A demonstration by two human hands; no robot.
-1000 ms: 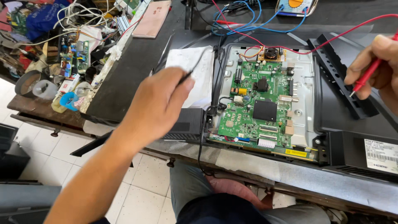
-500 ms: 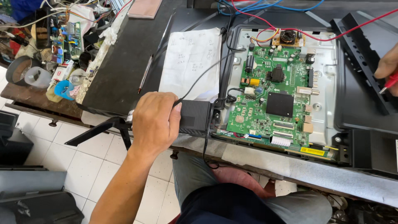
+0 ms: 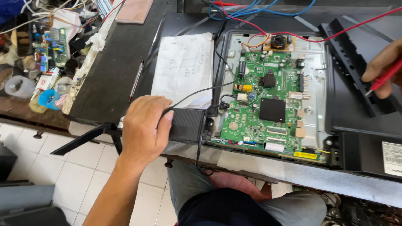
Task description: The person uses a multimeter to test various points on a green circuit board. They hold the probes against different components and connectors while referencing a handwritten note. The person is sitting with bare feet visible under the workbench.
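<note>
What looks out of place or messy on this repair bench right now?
The black power adapter, gripped by the left hand, sits at the bench's front edge, its cord dangling off. At far left, a loose circuit board lies in tangled wires.

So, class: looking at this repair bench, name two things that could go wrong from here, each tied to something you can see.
1. The left hand grips a black power adapter at the bench's very edge; it could slip off and its black cable might tug on the green circuit board.
2. The right hand holds a red probe near the exposed board; a stray touch could perhaps short components.
</note>
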